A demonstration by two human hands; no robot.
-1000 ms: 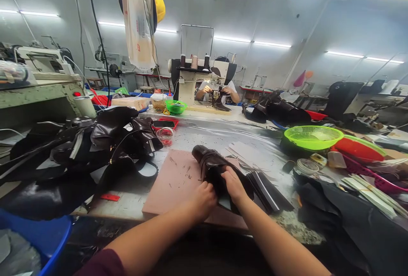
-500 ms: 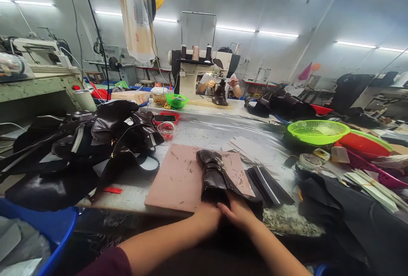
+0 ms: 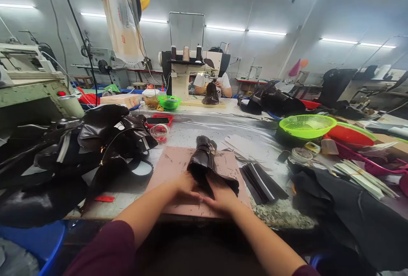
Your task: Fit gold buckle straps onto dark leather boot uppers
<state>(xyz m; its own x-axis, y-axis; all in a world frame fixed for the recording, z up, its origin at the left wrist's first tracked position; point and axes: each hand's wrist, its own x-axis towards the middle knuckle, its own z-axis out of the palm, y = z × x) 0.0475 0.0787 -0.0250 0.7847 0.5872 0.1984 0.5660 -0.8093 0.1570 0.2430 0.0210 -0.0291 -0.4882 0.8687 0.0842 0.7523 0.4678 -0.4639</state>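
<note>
A dark brown leather boot upper [image 3: 204, 157] with buckled straps lies on a pink cutting board [image 3: 162, 174], its wide open end facing me. My left hand [image 3: 186, 186] grips the left edge of that opening, the fingertips hidden by the leather. On the other side my right hand [image 3: 221, 195] reaches into the opening, thumb outside and fingers partly hidden, holding the lower side. The two thumbs almost meet in front. Just right of the board lies a stack of black strips [image 3: 263, 182] with a white line.
Piled boot uppers [image 3: 105, 127] cover the left of the table, above a blue bin [image 3: 57, 242]. White sheets [image 3: 245, 148], a green basket [image 3: 307, 125] and black material [image 3: 344, 208] are at right. Across the table, a person works at a sewing machine [image 3: 180, 80].
The boot upper has moved up and left on the board and turned, its opening drawn fully over the board. Both hands have moved forward with it, and my left hand has shifted outward.
</note>
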